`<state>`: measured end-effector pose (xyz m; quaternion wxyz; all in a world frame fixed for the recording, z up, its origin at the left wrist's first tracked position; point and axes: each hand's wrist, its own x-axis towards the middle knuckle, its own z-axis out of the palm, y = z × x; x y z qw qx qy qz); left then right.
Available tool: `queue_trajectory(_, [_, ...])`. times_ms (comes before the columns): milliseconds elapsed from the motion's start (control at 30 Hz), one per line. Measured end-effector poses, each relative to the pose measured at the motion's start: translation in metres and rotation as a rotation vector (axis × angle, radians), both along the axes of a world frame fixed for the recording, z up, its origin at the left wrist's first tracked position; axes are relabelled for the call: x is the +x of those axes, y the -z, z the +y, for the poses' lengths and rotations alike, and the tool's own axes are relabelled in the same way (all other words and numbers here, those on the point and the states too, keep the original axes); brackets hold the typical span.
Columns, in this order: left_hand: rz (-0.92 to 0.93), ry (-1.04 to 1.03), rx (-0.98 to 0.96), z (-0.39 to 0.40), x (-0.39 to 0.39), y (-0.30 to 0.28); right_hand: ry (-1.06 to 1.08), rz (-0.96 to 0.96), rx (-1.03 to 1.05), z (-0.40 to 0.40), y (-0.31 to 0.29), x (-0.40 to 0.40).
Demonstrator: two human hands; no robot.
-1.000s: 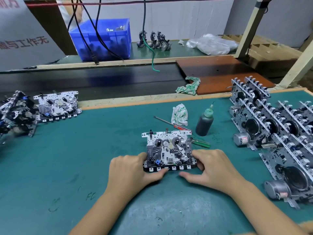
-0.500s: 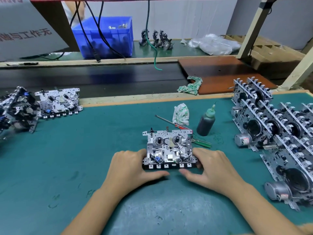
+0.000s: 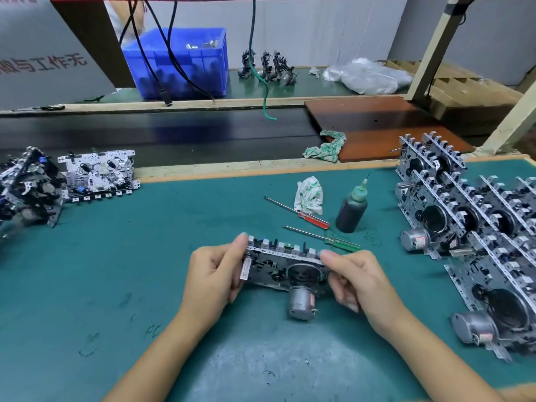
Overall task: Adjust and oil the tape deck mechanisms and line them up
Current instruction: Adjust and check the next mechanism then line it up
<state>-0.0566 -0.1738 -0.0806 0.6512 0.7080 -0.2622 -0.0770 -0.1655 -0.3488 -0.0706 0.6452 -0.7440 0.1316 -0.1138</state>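
Tape deck mechanism (image 3: 285, 266) held up on edge above the green surface (image 3: 116, 285), underside toward the camera, round grey motor (image 3: 300, 303) hanging at the bottom. Left hand (image 3: 213, 274) pinching the left end, thumb on the top rail; right hand (image 3: 358, 281) pinching the right end the same way, each grip curled round the frame. Just behind: green-handled screwdriver (image 3: 324, 239), red-handled screwdriver (image 3: 298, 213), dark oil bottle (image 3: 351, 208) with green nozzle, crumpled white rag (image 3: 309, 194). Lined up in rows at the right, more mechanisms (image 3: 464, 216) standing on edge; red-and-white motor labels too small to read. Far left, one mechanism lying flat (image 3: 100, 177) beside a heap of others (image 3: 26, 187). Top left, grey sign (image 3: 43, 53) with Chinese characters, partly cut off, reading 与工作无. Blue bin (image 3: 177, 62) on the back shelf.
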Motion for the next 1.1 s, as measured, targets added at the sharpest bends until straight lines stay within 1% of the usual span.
queue_trajectory(67, [0.004,0.024,0.041,-0.001,-0.003,0.005,0.080,0.004,0.078,-0.001,-0.002,0.003])
queue_trajectory(133, [-0.042,0.020,0.068,-0.002,-0.005,0.009,0.154,-0.015,0.094,0.000,-0.001,0.005])
queue_trajectory(200, [-0.108,-0.002,0.099,-0.002,-0.005,0.011,0.191,-0.007,0.122,0.000,-0.001,0.006])
queue_trajectory(267, [-0.227,-0.051,0.155,0.000,-0.003,0.010,0.183,0.003,0.126,-0.001,-0.001,0.007])
queue_trajectory(300, [-0.306,-0.096,0.190,0.001,-0.001,0.010,0.172,-0.010,0.090,-0.002,-0.001,0.006])
queue_trajectory(367, [-0.426,-0.201,0.222,0.003,0.001,0.009,0.192,-0.045,-0.116,-0.005,0.004,0.003])
queue_trajectory(400, [-0.453,-0.244,0.211,0.004,0.002,0.009,0.218,-0.058,-0.240,-0.007,0.006,0.001])
queue_trajectory(433, [-0.467,-0.269,0.186,0.004,0.003,0.008,0.237,-0.071,-0.321,-0.011,0.008,-0.001])
queue_trajectory(467, [-0.477,-0.274,0.156,0.004,0.003,0.006,0.237,-0.087,-0.336,-0.015,0.008,-0.003])
queue_trajectory(533, [-0.488,-0.204,0.092,0.002,0.003,0.005,0.151,-0.141,-0.215,-0.021,0.006,-0.005])
queue_trajectory(600, [-0.475,-0.054,0.065,0.000,0.001,0.003,0.026,-0.180,-0.141,-0.025,0.005,-0.006])
queue_trajectory(700, [-0.557,0.103,0.129,-0.004,-0.004,0.002,-0.100,-0.120,-0.237,-0.023,0.005,-0.005])
queue_trajectory(800, [-0.633,0.135,0.157,-0.004,-0.006,0.002,-0.108,-0.086,-0.243,-0.020,0.006,-0.002])
queue_trajectory(967, [-0.624,0.144,0.114,-0.005,-0.009,0.000,-0.127,-0.097,-0.139,-0.019,0.007,-0.001])
queue_trajectory(1100, [-0.621,0.152,0.120,-0.006,-0.010,0.000,-0.161,-0.099,-0.059,-0.019,0.006,-0.001])
